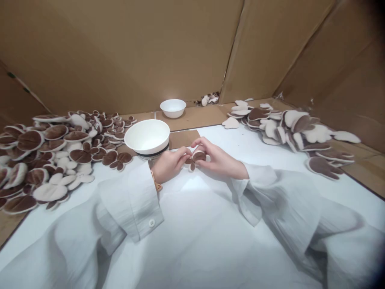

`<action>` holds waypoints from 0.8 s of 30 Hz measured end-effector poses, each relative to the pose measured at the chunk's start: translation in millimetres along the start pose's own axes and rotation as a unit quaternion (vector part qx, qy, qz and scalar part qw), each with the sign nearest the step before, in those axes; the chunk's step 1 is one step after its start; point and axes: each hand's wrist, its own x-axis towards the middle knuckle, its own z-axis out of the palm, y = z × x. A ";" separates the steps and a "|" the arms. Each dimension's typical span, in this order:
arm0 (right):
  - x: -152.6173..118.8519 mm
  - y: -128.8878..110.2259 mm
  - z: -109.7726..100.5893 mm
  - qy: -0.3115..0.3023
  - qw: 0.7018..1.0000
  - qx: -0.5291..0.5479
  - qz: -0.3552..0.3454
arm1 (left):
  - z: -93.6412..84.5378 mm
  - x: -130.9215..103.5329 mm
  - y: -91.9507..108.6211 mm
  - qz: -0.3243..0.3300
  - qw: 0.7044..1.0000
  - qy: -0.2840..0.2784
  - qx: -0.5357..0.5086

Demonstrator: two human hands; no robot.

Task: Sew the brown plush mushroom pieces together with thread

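Between my two hands, over the white table surface, is a small brown plush piece (199,155) with a pale edge and rounded lobes. My left hand (172,162) pinches its left side with curled fingers. On the other side my right hand (219,159) grips it between thumb and fingers. Just beyond my left hand stands a large white bowl (147,137) with a dark band near its base. The pinched fingertips partly hide the piece.
A big heap of brown and white plush pieces (49,192) covers the left side. Flatter pieces (300,120) are piled at the right. A smaller white bowl (173,108) stands farther back, before cardboard walls (135,52). Small scraps (209,99) lie in the back corner.
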 end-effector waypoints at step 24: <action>4.1 11.8 25.0 0.205 0.974 0.074 0.060 | 7.1 12.4 19.7 -0.303 0.817 0.029 -0.490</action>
